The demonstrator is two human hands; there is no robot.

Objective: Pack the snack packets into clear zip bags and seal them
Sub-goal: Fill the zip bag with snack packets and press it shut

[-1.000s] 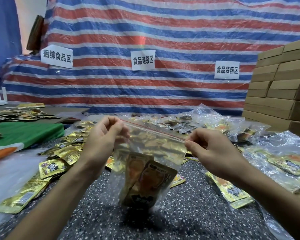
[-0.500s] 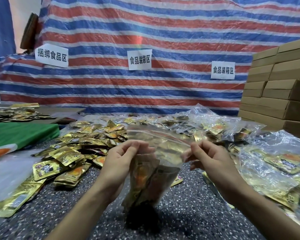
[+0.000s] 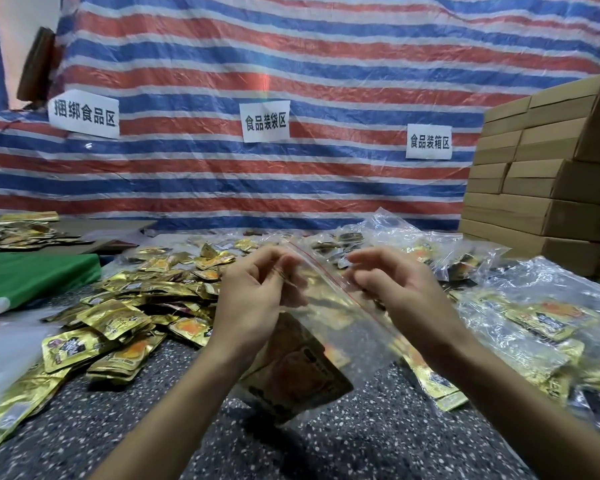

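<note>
Left hand [image 3: 253,299] partly hides the packets [image 3: 298,375] in the zip bag [image 3: 347,327].

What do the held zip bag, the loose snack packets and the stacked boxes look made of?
Zip bag: thin clear plastic film, glossy, see-through, with a red zip strip. Snack packets: likely metallised foil laminate, shiny gold with crimped edges. Boxes: brown cardboard by the look, matte.

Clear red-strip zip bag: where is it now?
Head view, centre: the clear zip bag hangs between the left hand and right hand, above the speckled tabletop, right of the gold packet pile.
</note>
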